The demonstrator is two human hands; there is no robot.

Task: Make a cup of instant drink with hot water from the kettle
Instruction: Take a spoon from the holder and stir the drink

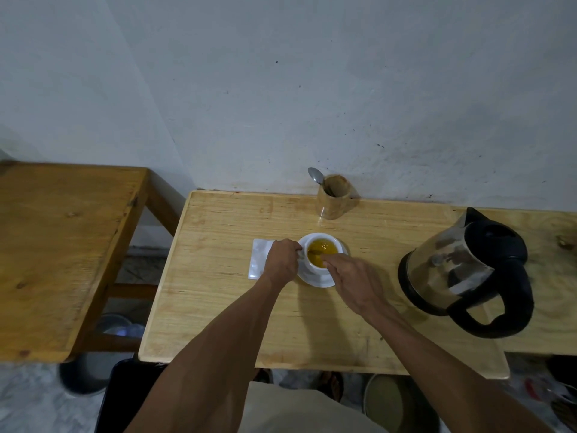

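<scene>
A white cup (318, 264) holding yellow-orange drink (324, 246) stands on a white saucer (315, 280) in the middle of the wooden table (218, 307). My left hand (281, 260) is closed on the cup's left side, at its handle. My right hand (352, 279) reaches over the cup's near rim, fingers pinched on a spoon (315, 252) whose end lies in the drink. A steel kettle (462, 270) with black lid and handle stands to the right, apart from both hands.
A white packet or napkin (257, 257) lies left of the saucer, partly under my left hand. A wooden holder (332, 198) with a second spoon (315, 176) stands by the wall. Another wooden table (62, 251) is at left, with a gap between.
</scene>
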